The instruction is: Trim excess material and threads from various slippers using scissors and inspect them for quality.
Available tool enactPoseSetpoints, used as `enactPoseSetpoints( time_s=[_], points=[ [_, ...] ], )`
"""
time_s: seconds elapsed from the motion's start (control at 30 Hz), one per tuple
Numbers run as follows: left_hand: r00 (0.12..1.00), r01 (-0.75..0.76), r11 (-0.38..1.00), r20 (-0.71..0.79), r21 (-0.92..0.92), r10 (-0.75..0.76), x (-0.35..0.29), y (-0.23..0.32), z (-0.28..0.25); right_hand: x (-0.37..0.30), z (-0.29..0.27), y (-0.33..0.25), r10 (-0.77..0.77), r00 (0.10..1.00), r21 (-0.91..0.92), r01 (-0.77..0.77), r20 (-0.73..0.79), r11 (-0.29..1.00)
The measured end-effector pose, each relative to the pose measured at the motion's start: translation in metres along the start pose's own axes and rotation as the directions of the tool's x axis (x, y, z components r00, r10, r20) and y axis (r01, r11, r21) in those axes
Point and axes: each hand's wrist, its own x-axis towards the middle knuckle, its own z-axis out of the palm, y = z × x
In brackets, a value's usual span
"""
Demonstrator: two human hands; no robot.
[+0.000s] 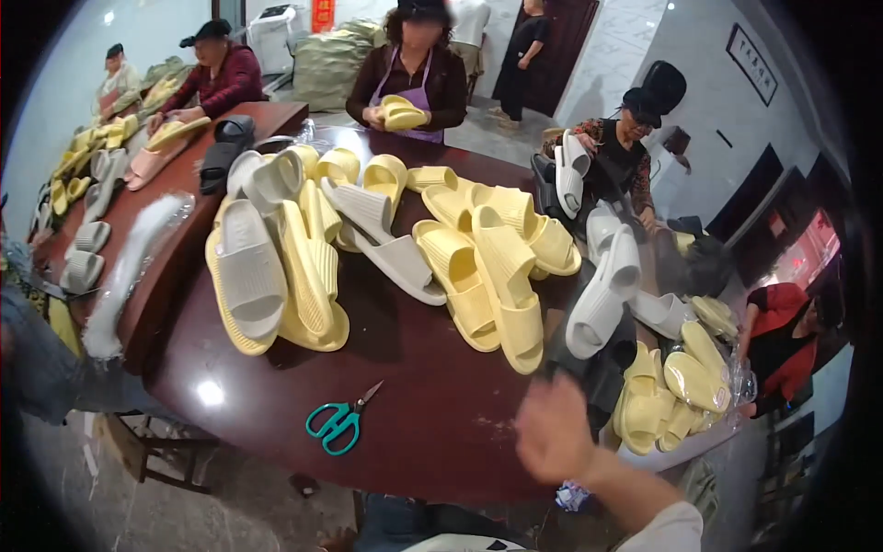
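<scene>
Right hand: above the counter near its front edge, badly blurred; nothing shows in it, but I cannot tell whether the fingers are spread or curled.
Left hand: out of view.
Nearest slides: black slides just beyond the fingertips, a yellow slide to their left — both within easy reach, probably why they lie here.
Heaped slides: yellow and grey ones overlap across the counter's far half; a grey slide rests on a yellow one, likely to save room.
Scissors: teal-handled, on the bare near stretch, handles toward the wearer — presumably for easy pickup.
Wrapped slides: yellow, in clear plastic, at the right.
</scene>
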Motion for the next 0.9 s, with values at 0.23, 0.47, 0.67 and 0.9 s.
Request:
enactPoseSetpoints(
  time_s=[0.23,0.47,0.67,0.9],
  points=[
    [0.976,-0.211,0.966,-0.089,-0.147,0.199,0.090,0.021,0.031,0.052,0.098,0.240,0.884,0.383,0.439,-0.768,-0.269,0.466],
    [0.967,-0.189,0.907,-0.233,-0.377,0.105,0.102,-0.001,0.050,0.062,0.145,0.347,0.999,0.034,0.946,-0.320,-0.042,0.051],
    [0.943,-0.238,0.867,-0.317,-0.438,0.099,0.103,-0.023,0.029,0.124,0.165,0.323,0.909,0.400,0.792,-0.516,-0.112,0.325],
    [0.889,-0.336,0.831,-0.440,-0.442,0.126,0.107,-0.035,-0.018,0.159,0.184,0.249,0.660,0.744,0.523,-0.523,-0.103,0.672]
  ],
)
